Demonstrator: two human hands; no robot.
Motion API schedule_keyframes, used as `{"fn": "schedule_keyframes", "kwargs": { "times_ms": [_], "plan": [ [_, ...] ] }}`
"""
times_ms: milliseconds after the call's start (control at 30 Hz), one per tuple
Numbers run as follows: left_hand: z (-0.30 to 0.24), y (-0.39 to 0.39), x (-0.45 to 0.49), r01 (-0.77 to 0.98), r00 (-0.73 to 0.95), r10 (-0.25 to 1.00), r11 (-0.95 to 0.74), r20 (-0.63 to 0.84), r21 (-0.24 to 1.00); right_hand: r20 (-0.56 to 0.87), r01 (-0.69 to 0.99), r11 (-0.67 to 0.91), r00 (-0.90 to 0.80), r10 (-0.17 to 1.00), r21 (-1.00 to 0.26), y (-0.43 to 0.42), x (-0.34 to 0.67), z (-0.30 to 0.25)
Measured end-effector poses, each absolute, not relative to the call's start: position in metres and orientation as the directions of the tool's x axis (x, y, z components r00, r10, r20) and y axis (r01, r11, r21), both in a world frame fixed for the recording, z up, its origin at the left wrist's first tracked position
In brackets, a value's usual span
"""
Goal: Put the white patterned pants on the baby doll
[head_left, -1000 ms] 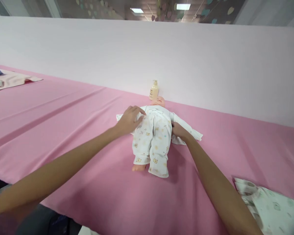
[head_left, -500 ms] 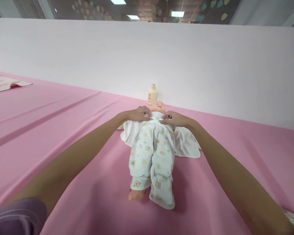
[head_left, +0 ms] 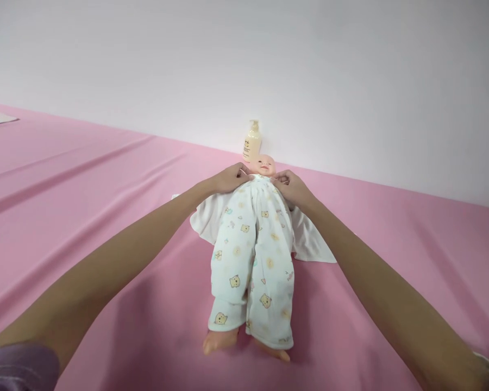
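1. My left hand (head_left: 229,179): fingers drawn together, pinching the top hem of the white cotton baby trousers (head_left: 252,255) printed with small bears. The fingertips are folded under and hard to make out.
2. My right hand (head_left: 292,187): the same pinch on the hem's right side, thumb tip hidden in the cloth. The right forearm is cut off at the near right edge.
3. Pink plastic baby doll (head_left: 264,164): lies face up in the middle of the scene with its long axis running near to far, head far and bare feet near. The trousers, pulled up to its chin, hide the trunk and arms.
4. Plain white cloth (head_left: 206,220): spread under the doll, showing left and right of it.
5. Cream pump bottle (head_left: 252,142): upright just beyond the head. It has a dark label mark, and the writing is too small to read.
6. Pink sheet (head_left: 106,217): bears everything.
7. Pale wall (head_left: 350,81): at the far side.
8. Purple sleeve (head_left: 16,366): near left corner, cut off.
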State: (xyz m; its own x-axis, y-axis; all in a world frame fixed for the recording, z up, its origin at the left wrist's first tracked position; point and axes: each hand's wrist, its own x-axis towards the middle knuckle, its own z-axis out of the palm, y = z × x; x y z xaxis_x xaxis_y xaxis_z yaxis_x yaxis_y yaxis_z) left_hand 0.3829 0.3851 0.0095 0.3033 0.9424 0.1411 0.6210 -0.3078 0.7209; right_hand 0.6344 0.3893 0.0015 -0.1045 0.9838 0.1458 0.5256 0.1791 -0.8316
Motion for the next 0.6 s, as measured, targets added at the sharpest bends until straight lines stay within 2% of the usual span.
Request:
{"fn": "schedule_keyframes", "kwargs": {
  "times_ms": [100, 200, 300, 433, 533, 600],
  "plan": [
    [0.008, 0.374, 0.369, 0.600, 0.330, 0.907, -0.415, 0.260, 0.684, 0.219, 0.577, 0.263, -0.145, 0.965, -0.773, 0.379, 0.643, 0.002],
    [0.004, 0.358, 0.348, 0.631, 0.396, 0.844, -0.536, 0.361, 0.560, 0.289, 0.590, 0.371, -0.233, 0.929, -0.718, 0.369, 0.664, 0.001],
    [-0.005, 0.345, 0.331, 0.654, 0.493, 0.792, -0.611, 0.361, 0.447, 0.324, 0.615, 0.470, -0.341, 0.883, -0.633, 0.359, 0.689, -0.005],
    [-0.023, 0.340, 0.332, 0.684, 0.518, 0.780, -0.624, 0.351, 0.378, 0.270, 0.639, 0.591, -0.534, 0.801, -0.492, 0.350, 0.707, -0.017],
    [-0.030, 0.341, 0.343, 0.729, 0.478, 0.815, -0.576, 0.326, 0.370, 0.279, 0.673, 0.611, -0.545, 0.791, -0.417, 0.346, 0.704, -0.026],
    [-0.030, 0.341, 0.347, 0.732, 0.467, 0.828, -0.558, 0.309, 0.390, 0.287, 0.684, 0.591, -0.518, 0.806, -0.427, 0.344, 0.699, -0.028]
  ]
}}
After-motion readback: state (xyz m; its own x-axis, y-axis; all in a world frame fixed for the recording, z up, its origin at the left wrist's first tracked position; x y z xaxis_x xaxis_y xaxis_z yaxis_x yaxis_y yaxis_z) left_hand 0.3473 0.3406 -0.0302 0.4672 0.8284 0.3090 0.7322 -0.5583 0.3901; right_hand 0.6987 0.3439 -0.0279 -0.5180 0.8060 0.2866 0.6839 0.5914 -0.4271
